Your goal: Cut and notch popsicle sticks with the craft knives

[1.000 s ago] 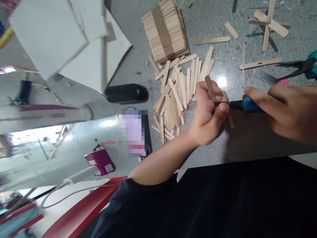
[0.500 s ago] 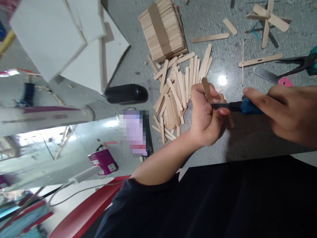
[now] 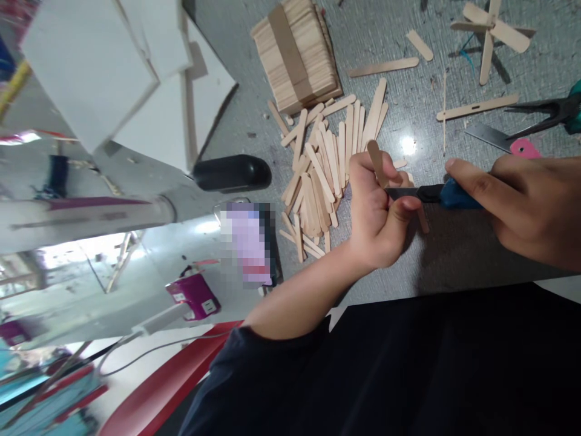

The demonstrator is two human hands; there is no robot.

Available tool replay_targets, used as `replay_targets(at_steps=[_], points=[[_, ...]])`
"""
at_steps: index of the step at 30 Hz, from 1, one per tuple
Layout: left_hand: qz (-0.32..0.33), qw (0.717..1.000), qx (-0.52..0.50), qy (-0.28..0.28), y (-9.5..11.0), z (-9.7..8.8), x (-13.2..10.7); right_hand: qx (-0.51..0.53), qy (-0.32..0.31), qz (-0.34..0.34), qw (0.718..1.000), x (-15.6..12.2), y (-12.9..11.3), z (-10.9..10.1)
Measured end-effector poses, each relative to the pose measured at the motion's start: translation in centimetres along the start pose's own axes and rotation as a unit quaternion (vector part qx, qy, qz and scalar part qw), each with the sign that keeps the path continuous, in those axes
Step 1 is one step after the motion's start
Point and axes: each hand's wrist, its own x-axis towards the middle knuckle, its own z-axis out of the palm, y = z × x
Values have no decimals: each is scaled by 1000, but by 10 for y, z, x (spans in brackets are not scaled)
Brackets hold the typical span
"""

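Note:
My left hand is closed around a wooden craft stick, whose rounded end sticks up past the fingers. In my right hand is a utility knife with a blue handle, the index finger stretched along it. The dark blade reaches into my left hand and meets the stick between thumb and fingers; the exact contact is hidden. Left of my left hand spreads a loose pile of craft sticks. Beyond the right hand lie a stick with a small slot and a thin wooden skewer across it.
A banded bundle of craft sticks sits at the back. Pliers, a pink-ended blade and a star of joined sticks lie at right. White boards, a black case and a phone are at left.
The view shifts very slightly. Both hands, the knife and the stick keep almost the same position.

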Motion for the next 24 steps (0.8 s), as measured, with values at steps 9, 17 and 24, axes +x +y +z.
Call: replay_targets(at_steps=[9,17,24], points=[[34,999,-25,15,-1,2,2,-71,32,-20,997,0,-2,0],[26,1000,-8,3,14,1,6,-98,29,-15,995,3,-3,2],[39,999,9,17,10,0,7,-80,35,-4,996,2,-2,0]])
